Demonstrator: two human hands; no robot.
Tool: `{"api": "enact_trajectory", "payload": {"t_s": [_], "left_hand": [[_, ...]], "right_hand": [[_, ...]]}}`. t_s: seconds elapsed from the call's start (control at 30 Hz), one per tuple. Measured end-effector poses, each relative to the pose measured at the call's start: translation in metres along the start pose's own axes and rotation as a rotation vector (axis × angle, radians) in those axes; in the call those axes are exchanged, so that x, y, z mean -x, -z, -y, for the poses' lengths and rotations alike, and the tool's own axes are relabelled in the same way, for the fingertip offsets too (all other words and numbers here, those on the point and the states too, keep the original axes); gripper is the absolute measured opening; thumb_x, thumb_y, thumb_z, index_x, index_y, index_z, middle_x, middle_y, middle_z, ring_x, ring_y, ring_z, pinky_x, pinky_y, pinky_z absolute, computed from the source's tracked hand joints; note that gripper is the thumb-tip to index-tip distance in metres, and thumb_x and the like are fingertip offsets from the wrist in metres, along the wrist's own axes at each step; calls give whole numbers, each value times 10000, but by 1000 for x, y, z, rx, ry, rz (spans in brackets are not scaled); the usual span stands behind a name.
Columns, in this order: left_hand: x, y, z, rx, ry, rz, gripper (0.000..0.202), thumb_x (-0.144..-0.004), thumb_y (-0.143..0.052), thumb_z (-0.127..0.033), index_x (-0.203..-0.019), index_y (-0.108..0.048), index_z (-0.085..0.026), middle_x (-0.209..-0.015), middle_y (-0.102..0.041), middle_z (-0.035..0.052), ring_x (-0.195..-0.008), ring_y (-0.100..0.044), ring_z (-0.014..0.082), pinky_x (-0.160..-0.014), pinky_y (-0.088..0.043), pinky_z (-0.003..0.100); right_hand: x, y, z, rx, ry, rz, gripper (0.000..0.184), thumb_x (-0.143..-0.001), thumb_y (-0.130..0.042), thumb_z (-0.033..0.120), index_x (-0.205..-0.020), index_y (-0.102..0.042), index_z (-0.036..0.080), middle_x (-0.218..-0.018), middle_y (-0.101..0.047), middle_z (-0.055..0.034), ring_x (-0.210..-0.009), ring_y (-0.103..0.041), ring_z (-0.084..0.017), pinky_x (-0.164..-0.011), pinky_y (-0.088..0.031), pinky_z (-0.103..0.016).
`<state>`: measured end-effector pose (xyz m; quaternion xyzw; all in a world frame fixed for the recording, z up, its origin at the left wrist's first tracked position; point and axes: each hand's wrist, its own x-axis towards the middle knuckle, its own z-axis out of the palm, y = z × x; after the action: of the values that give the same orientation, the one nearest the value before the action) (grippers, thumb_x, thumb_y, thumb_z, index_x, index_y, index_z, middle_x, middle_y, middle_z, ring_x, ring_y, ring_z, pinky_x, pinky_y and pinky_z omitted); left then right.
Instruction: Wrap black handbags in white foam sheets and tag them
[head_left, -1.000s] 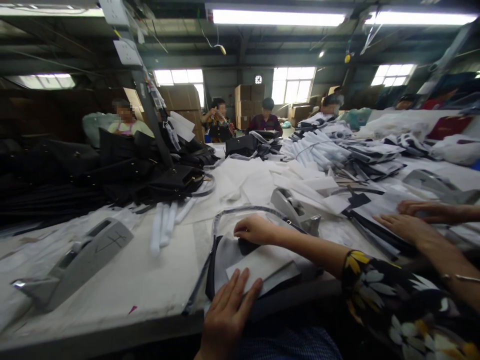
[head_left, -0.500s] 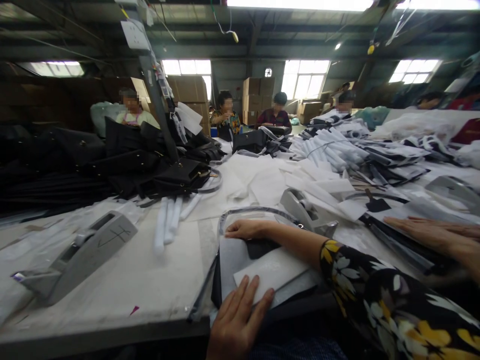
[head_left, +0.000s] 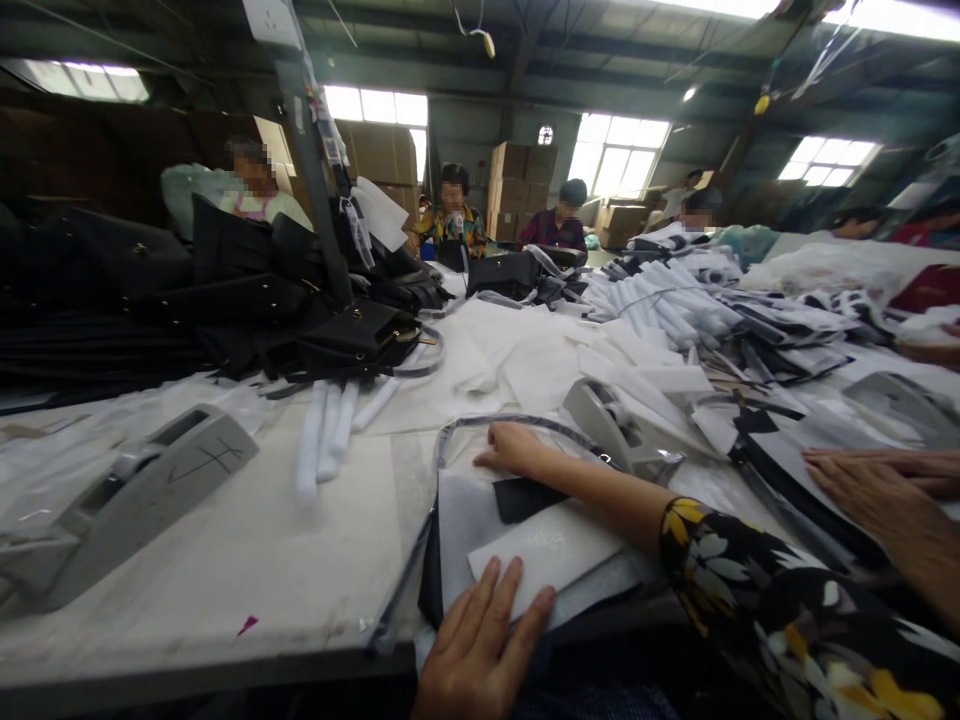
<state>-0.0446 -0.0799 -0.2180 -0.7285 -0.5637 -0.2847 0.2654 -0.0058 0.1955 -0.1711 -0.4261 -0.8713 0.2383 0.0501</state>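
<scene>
My left hand (head_left: 480, 650) lies flat, fingers spread, on a white sheet (head_left: 551, 548) at the near table edge. The sheet covers a flat black bag (head_left: 431, 590) partly wrapped in pale grey cloth (head_left: 465, 515). My right hand (head_left: 514, 447), on a floral-sleeved arm, rests with fingers stretched out on the bag's far end, just inside its plastic-wrapped strap loop (head_left: 450, 440). A black patch (head_left: 525, 497) of the bag shows between my hands. Neither hand grips anything.
Grey tape dispensers stand at the left (head_left: 135, 490) and just beyond my right hand (head_left: 622, 430). White paper rolls (head_left: 322, 440) lie mid-table. Black handbags (head_left: 300, 320) pile up behind. A co-worker's hands (head_left: 870, 485) press on goods at the right. Several people sit across.
The view has tilted down slightly. My right hand has slid a little to the right along the bag's far end. My left hand stays flat on the sheet.
</scene>
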Motion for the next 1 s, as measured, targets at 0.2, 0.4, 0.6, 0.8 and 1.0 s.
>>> {"api": "enact_trajectory", "payload": {"t_s": [0.2,0.4,0.6,0.8,1.0], "left_hand": [[0,0,-2,-9,11,-21,447,-1024,-398,-139,-1416,-510,-323,-1379,-605,28,-1237,-597,219,-956,-531,292],[-1,-2,-2,-12,19,-27,453,-1029,-370,-134,-1414,-514,-326,-1383,-603,19,-1244,-590,215,-965,-515,297],[2,-17,-4,-1,44,-156,467,-1033,-320,-119,-1378,-558,-327,-1358,-623,19,-1216,-608,207,-946,-512,301],[-3,-1,-1,-24,-14,2,469,-1028,-338,-115,-1430,-496,-298,-1402,-587,36,-1253,-580,223,-944,-522,321],[-5,0,-3,51,5,-42,427,-1030,-331,-125,-1328,-605,-261,-1275,-667,74,-1168,-634,253,-907,-535,378]], "right_hand": [[-6,-5,0,-284,-108,118,203,-711,-798,231,-694,-613,149,-607,-614,8,-607,-611,-133,-581,-465,-216],[-3,13,13,-638,-81,95,153,-777,-733,173,-852,-607,131,-662,-664,-3,-571,-629,-92,-564,-508,-180],[1,32,38,-780,42,-22,126,-862,-658,194,-774,-682,107,-650,-700,-35,-581,-649,-97,-603,-535,-180],[62,56,58,-791,269,-51,328,-936,-601,389,-877,-752,104,-844,-764,-66,-798,-720,-155,-821,-559,-270],[156,20,51,-719,425,16,318,-967,-556,407,-1093,-754,193,-1049,-757,-43,-980,-701,-203,-912,-556,-349]]}}
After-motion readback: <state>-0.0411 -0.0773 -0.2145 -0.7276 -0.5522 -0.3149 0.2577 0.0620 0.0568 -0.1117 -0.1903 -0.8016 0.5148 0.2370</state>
